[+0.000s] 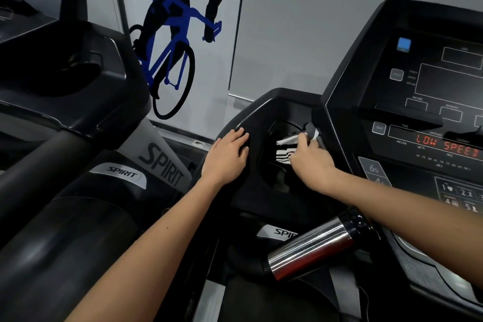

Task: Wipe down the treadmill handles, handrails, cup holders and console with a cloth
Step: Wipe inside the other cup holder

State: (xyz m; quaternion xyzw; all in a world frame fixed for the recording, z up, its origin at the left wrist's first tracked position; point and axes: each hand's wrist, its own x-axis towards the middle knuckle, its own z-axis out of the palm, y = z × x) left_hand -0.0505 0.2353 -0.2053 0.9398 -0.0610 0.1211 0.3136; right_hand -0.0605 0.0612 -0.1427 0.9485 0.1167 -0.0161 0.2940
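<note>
My right hand (pixel 311 157) grips a black-and-white striped cloth (pixel 286 150) and holds it down inside the left cup holder (pixel 271 172) of the black treadmill. My left hand (pixel 227 154) rests flat, fingers straight, on the rim just left of that cup holder. The console (pixel 423 102) rises at the right and shows red letters "LOW SPEED". A chrome handle grip (pixel 311 246) with a black end sticks out below my right forearm.
A second Spirit treadmill (pixel 78 91) stands close on the left, with its own cup holder and thick black handrail (pixel 52 243). A wall panel with a blue cyclist graphic (pixel 172 47) is behind. The belt area lies below between the rails.
</note>
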